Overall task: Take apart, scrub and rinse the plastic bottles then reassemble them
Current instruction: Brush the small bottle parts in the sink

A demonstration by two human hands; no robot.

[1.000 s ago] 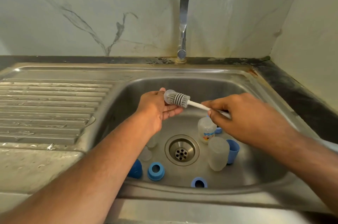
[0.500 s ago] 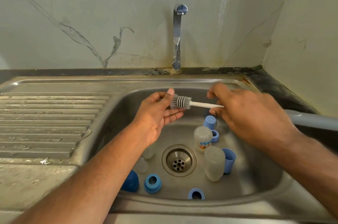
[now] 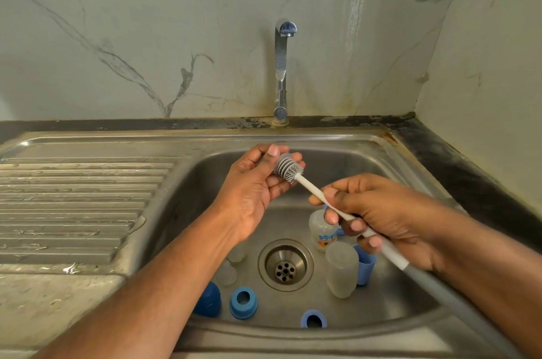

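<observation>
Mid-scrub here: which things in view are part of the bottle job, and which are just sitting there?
Job:
bottle brush, held by right hand
small clear part, hard to see, gripped by left hand
bottles in the sink
blue collars
blue caps

Idle:
tap, no water visible
drainboard

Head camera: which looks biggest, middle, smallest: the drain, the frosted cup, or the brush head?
1. Drain
2. Frosted cup, nearly as big, so that order is unsure
3. Brush head, smallest, though nearer the camera
</observation>
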